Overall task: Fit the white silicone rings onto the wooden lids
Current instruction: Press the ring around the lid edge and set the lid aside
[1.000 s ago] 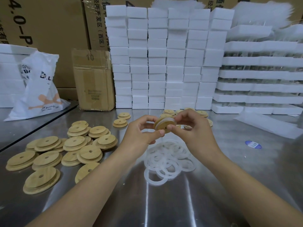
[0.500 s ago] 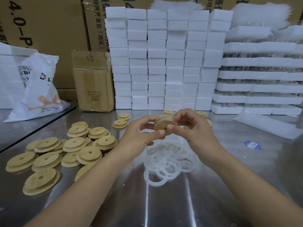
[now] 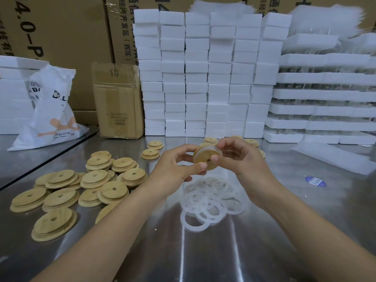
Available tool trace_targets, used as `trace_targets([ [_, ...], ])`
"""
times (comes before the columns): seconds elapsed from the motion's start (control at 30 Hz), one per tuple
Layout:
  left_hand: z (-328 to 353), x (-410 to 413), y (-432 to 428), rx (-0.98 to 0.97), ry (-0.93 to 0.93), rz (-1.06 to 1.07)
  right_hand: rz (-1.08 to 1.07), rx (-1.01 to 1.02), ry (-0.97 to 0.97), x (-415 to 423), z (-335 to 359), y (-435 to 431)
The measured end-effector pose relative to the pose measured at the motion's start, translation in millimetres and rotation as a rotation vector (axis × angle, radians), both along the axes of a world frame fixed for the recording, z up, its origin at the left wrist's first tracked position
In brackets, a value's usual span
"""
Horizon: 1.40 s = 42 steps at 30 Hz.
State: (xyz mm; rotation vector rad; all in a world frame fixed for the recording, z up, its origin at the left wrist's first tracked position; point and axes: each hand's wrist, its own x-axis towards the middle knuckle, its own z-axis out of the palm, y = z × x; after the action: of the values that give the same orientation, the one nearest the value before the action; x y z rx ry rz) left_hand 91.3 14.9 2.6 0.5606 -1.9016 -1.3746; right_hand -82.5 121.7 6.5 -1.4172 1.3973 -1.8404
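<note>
"What were the hands doing when you looked over?"

"Both were up off the steel table (image 3: 264, 251), drawn together on one wooden lid (image 3: 207, 158). The left hand (image 3: 175, 165) pinched its lower edge, thumb on the face. The right hand (image 3: 242, 161) closed on the other side, thumb near the centre hole, fingers curled over the top rim. A white silicone ring (image 3: 210, 147) showed along that upper rim. How far round it had seated, I couldn't tell."

"So what could have spoiled it?"

"My guess: the ring could roll or twist as it was stretched, and pop off one side while the other was pressed down. Silicone is springy and slick. A loose pinch might also have dropped the lid straight onto the loose rings (image 3: 207, 200) lying just below the hands, scattering them."

"Anything crowding them?"

"Not really. The bare lids (image 3: 81, 186) lay heaped to the left, some overlapping, one partly hidden under the left forearm. A few more lids (image 3: 152, 149) sat farther back, near the stacked white foam blocks (image 3: 203, 74) and a cardboard box (image 3: 118, 100). A white bag (image 3: 53, 110) leaned at far left; a blue sticker (image 3: 315, 181) lay to the right, well apart. Only that tangled ring pile looked awkward, since the rings overlapped and one might drag another up."
</note>
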Motion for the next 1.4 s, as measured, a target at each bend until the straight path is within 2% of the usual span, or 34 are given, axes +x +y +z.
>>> trace_targets([
  [0.2,0,1,0,0.046,0.007,-0.032,-0.005,0.016,0.021,-1,1,1],
  [0.37,0,1,-1,0.087,0.011,-0.044,-0.019,0.004,-0.046,-1,4,2],
  [0.57,-3,0,-3,0.140,0.013,-0.043,-0.099,0.121,-0.046,-5,5,3],
  [0.87,-3,0,-3,0.125,-0.002,-0.042,-0.055,0.209,-0.104,-7,5,5],
  [1.0,-5,0,-4,0.123,-0.005,-0.025,-0.016,0.247,-0.029,-8,3,5],
  [1.1,-8,-1,-6,0.136,-0.006,-0.019,-0.082,0.185,0.076,-8,-2,2],
  [1.23,-9,-2,-6,0.157,-0.015,-0.002,-0.122,0.116,0.105,-8,-7,-3],
  [1.4,-6,-4,-5,0.199,-0.020,0.128,-0.301,0.174,-0.014,-34,-15,-5],
])
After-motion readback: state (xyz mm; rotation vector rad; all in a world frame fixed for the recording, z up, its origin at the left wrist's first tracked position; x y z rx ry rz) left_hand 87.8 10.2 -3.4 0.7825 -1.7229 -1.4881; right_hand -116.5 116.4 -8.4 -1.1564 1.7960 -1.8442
